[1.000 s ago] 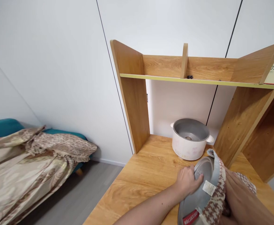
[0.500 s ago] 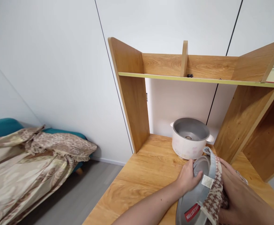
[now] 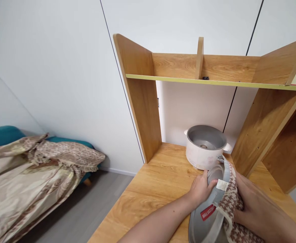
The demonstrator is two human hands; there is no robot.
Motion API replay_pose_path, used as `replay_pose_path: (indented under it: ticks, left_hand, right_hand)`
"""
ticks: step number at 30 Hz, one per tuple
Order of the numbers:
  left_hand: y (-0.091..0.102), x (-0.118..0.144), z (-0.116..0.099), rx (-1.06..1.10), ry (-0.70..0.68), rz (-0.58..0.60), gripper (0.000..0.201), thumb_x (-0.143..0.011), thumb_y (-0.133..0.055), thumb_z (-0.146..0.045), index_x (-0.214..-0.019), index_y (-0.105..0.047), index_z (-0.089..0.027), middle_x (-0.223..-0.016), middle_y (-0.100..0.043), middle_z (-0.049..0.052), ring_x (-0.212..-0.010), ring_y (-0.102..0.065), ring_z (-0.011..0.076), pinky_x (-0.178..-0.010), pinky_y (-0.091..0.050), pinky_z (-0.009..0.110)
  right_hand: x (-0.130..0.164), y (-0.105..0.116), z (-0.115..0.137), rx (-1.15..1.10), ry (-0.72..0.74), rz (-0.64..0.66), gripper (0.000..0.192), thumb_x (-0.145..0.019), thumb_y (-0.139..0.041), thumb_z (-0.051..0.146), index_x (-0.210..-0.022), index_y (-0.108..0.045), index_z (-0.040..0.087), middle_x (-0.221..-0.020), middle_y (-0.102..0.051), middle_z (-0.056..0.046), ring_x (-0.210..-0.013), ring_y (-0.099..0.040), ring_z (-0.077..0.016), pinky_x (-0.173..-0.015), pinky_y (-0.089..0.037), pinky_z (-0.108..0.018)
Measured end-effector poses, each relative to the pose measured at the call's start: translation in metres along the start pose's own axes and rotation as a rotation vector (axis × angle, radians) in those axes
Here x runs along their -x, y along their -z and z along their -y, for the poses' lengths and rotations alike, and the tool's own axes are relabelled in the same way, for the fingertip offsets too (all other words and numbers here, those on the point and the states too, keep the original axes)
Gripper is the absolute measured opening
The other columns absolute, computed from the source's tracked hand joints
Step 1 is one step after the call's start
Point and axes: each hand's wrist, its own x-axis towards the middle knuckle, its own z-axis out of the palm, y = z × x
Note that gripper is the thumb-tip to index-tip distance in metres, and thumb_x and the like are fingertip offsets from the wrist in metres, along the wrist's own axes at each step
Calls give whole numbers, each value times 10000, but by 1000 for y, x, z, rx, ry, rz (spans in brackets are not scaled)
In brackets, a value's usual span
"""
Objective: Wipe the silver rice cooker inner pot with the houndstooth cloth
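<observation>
Hands share a round grey metal pot (image 3: pixel 208 216) at five o'clock on the wooden desk (image 3: pixel 153 189): left hand (image 3: pixel 200 189) grips its rim, right hand (image 3: pixel 249 202) presses a brown houndstooth cloth (image 3: pixel 232 206) against it. Wiping looks underway; the white cooker base (image 3: pixel 205 148) stands open at twelve o'clock.

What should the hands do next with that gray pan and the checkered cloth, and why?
Probably slide the cloth a little further around the pan. The left hand grips the pan's rim, tilted on edge, while the right hand presses the cloth against its far side, so only that part is covered by the cloth.
</observation>
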Motion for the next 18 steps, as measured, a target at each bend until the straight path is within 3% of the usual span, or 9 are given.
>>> replay_pose_path:
  ticks: [5, 12, 15, 18]
  left_hand:
    - [-2, -1, 2, -67, 5, 20, 535, -1013, -598, -568, -1405, -618, -205, -1182, -810, 165, -1154, -756, 382, -1006, -577, 488]
    - [-2, -3, 3, -97, -17, 26, 622, -999, -561, -596, -1470, -603, -192, -1192, -808, 187, -1138, -766, 400, -982, -579, 501]
    - [-3, -3, 4, -81, -32, 21, 633, -997, -559, -579, -1475, -605, -166, -1215, -805, 210, -1156, -760, 430, -995, -580, 532]
    - [-5, -3, 6, -46, -41, 2, 635, -988, -573, -601, -1486, -606, -209, -1259, -809, 182, -1179, -756, 430, -1030, -582, 537]
  right_hand:
    - [-3, 2, 11, 54, -32, 41, 623, -841, -676, 401, -1444, -623, 252, -1485, -685, -147, -1407, -631, -380, -1193, -512, -576]
    - [2, -9, 10, 171, 51, -32, 634, -815, -646, 381, -1425, -665, 210, -1454, -706, -177, -1417, -633, -405, -1206, -520, -626]
    - [6, -17, 6, 240, 156, -131, 777, -827, -668, 355, -1578, -560, 184, -1543, -661, -206, -1464, -602, -431, -1216, -516, -647]
    - [12, -26, 1, 330, 235, -198, 979, -839, -674, 323, -1740, -322, 170, -1652, -572, -234, -1530, -541, -466, -1212, -515, -689]
